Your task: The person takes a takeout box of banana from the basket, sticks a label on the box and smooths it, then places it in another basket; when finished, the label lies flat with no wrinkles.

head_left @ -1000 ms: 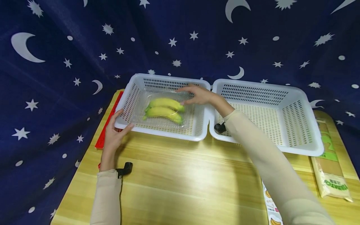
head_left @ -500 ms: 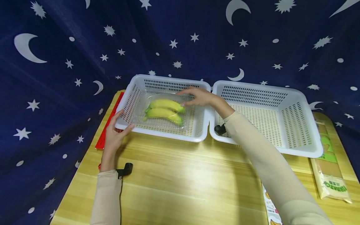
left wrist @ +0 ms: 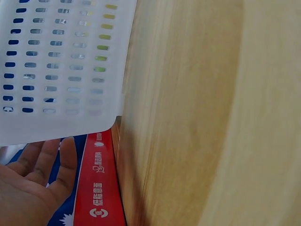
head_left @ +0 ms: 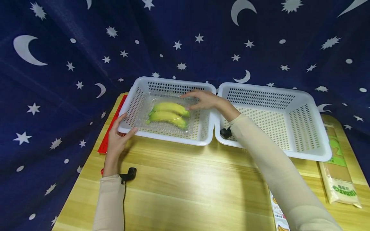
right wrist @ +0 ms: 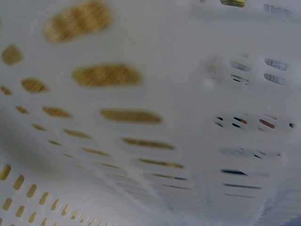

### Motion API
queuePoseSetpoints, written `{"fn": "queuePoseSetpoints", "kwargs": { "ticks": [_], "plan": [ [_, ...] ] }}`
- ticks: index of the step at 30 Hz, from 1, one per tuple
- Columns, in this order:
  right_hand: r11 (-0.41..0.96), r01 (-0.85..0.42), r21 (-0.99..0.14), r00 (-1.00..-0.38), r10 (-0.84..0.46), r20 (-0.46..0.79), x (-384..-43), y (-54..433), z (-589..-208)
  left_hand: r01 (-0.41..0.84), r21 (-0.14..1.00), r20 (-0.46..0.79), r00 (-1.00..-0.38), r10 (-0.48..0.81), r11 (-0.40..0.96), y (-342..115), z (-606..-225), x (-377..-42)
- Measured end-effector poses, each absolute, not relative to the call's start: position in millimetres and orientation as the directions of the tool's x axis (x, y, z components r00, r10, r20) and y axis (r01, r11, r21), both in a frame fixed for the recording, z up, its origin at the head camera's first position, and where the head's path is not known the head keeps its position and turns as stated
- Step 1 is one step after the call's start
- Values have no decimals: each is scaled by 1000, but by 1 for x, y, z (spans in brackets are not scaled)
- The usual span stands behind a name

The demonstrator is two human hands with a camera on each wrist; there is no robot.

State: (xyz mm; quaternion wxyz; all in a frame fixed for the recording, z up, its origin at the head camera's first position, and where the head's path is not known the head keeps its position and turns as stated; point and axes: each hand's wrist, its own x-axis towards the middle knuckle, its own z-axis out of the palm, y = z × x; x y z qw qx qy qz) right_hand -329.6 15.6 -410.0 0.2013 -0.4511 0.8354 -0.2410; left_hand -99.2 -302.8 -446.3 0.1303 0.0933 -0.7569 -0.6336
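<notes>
A dark blue cloth printed with pale moons and stars fills the far side and the left. In front of it stands the table, smooth yellow wood with a streaked grain. Two white plastic baskets, rounded at the corners and pierced with rows of slots, stand side by side at its far side: the right basket and the left basket. Inside the left basket lies a clear, thin-walled plastic container, its lid ridged in an oval, with yellow, green-tipped bananas showing through. A long, flat pack in brown, green and cream lies at the far right. The right hand reaches over the container's right end, fingers apart; whether its grip pinches or merely rests there I cannot tell. The left hand has its grip round the left basket's near left corner, thumb over the near rim. Beside that corner lies a red packet with white lettering. Compared with half a second ago, baskets, container and both hands lie practically unchanged.
</notes>
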Motion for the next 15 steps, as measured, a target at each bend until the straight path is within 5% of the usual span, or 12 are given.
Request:
{"fn": "queuePoseSetpoints", "kwargs": {
  "ticks": [15],
  "plan": [
    [452,-642,-619,-485,-865,-128,-330,14,-412,49,983,102,-946,-306,177,-314,-470,-107]
  ]
}}
